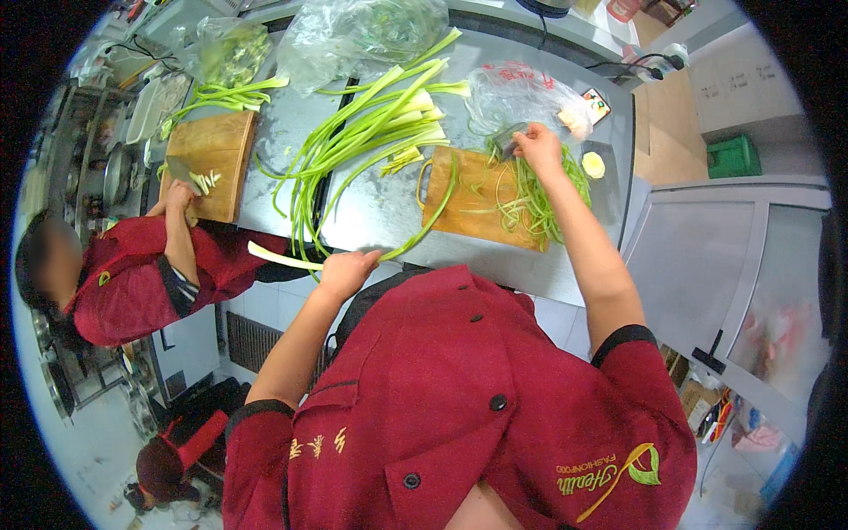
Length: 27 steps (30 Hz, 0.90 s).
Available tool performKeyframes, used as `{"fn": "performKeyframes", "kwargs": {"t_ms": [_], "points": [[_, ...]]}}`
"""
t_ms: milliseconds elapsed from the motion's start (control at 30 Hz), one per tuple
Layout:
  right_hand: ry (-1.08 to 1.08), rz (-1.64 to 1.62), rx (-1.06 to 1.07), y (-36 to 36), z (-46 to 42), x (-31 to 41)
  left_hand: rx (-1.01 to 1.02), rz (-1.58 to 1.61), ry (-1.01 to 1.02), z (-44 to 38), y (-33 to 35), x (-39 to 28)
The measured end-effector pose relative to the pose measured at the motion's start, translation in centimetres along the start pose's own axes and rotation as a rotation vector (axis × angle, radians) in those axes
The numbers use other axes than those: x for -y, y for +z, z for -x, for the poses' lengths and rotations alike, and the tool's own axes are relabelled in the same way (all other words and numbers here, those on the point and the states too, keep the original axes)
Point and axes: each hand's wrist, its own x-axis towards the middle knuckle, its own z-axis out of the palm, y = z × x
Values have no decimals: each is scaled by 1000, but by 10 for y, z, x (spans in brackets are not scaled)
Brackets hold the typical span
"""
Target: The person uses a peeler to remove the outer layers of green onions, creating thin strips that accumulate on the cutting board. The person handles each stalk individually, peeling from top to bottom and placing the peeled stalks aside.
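My left hand (pixel 348 273) grips a long celery stalk (pixel 285 257) at the table's front edge. The stalk's pale end points left, and its thin green end curves up over a wooden cutting board (pixel 474 212). Between the fingers of my right hand (pixel 540 147) is a dark grey, flat object (pixel 510 139) whose kind I cannot tell. Below that hand, a heap of thin green strips (pixel 540 192) covers the board's right side and spills past it. Left of the board lies a large bunch of celery stalks (pixel 371 142).
A co-worker's hand (pixel 179 192) holds a knife (pixel 179 169) over another cutting board (pixel 222 156) at left. Plastic bags (pixel 361 40) lie at the back. A pale round piece (pixel 593 165) and a clear bag (pixel 523 99) lie at right. Another person (pixel 162 464) is low at left.
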Motion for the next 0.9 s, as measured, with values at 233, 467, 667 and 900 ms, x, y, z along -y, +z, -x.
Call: {"fn": "performKeyframes", "kwargs": {"t_ms": [233,467,667,900], "points": [[141,-269,551,69,73,13,-58,24,14,1,11,-2],[66,-288,79,18,15,-24,-180,274,-30,64,-43,13],[17,-72,2,-2,22,-14,-316,1074,-80,114,-111,28],[46,-360,20,-8,50,-24,-418,1931,285,102,-161,44]]}}
